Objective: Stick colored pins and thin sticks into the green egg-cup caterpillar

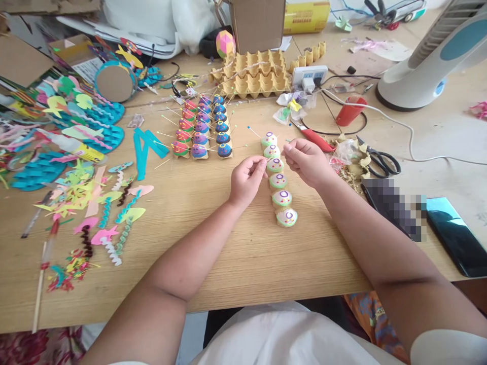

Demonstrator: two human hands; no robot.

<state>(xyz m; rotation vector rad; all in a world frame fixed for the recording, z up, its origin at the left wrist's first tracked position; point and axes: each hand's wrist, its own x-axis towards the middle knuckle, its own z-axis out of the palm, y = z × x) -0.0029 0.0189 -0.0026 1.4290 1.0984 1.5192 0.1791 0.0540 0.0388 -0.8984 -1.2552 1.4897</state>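
Observation:
A strip of egg-carton cups runs away from me in one row, each painted white with green edging, a purple ring and small coloured dots. Beside its left side, my left hand is closed in a pinch against the second and third cups from the far end. My right hand hovers at the strip's right side, thumb and forefinger pinched together. Whatever either hand pinches is too small to make out. From the farthest cup, a thin stick with a blue tip sticks out to the left.
Red, purple and blue painted cup rows with sticks stand back left. Paper fish and curled strips cover the left. A bare egg carton lies behind. Red-handled scissors, black-handled scissors, a phone and a white fan are right.

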